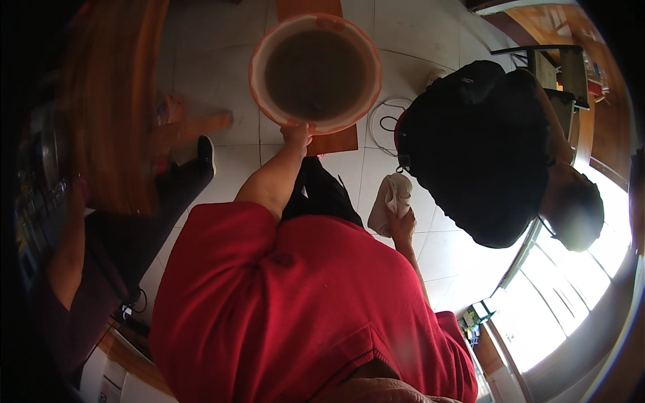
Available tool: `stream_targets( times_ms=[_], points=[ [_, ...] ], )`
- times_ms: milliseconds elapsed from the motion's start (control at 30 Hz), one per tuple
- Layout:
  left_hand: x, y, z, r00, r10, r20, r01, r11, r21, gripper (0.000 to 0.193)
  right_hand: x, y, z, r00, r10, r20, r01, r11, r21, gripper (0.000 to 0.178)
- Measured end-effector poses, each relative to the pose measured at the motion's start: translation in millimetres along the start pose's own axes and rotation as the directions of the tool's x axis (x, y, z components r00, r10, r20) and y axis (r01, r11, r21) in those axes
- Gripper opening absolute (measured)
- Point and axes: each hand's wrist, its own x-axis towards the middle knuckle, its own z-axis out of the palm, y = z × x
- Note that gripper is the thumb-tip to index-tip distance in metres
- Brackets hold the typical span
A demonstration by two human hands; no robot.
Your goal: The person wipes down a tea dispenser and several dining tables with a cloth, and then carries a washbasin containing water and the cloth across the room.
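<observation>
My left hand point(296, 134) is closed on the near rim of a large round basin point(373, 74), pale inside with an orange scalloped edge. Murky greyish water point(314, 75) fills much of it. The basin rests over a reddish-brown wooden bench point(337, 142). Lower and to the right, my right hand point(403, 226) grips a bunched, off-white cloth point(390, 195), held apart from the basin. Part of the cloth hides some fingers.
A person in black point(477, 148) bends close on my right, beside a white hoop-like ring point(384, 121) on the tiled floor point(430, 258). Another person's arm point(67, 269) is at left, near blurred wooden furniture point(117, 101). Shelving point(561, 74) stands at far right.
</observation>
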Motion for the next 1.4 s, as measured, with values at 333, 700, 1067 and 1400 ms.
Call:
stream_targets(
  times_ms=[333, 700, 1067, 1400],
  points=[
    [-38, -62, -54, 0.992, 0.082, 0.092, -0.076, 0.995, -0.067, 0.040, -11, -54, 0, 0.994, -0.110, 0.006, 0.110, 0.993, -0.045, 0.064],
    [-72, -73, -108, 0.998, 0.023, 0.060, -0.031, 0.989, 0.146, 0.051, 68, -161, 11, 0.910, -0.402, 0.098, 0.377, 0.903, 0.206, 0.069],
    [-18, -126, -95, 0.900, 0.393, -0.189, -0.347, 0.908, 0.235, 0.056, 253, -265, 80, 0.531, -0.782, 0.327, 0.785, 0.599, 0.157, 0.049],
    [-36, -81, -105, 0.966, 0.057, -0.253, -0.037, 0.996, 0.081, 0.041, 255, -304, 89, 0.704, -0.593, 0.390, 0.606, 0.788, 0.104, 0.058]
  ],
)
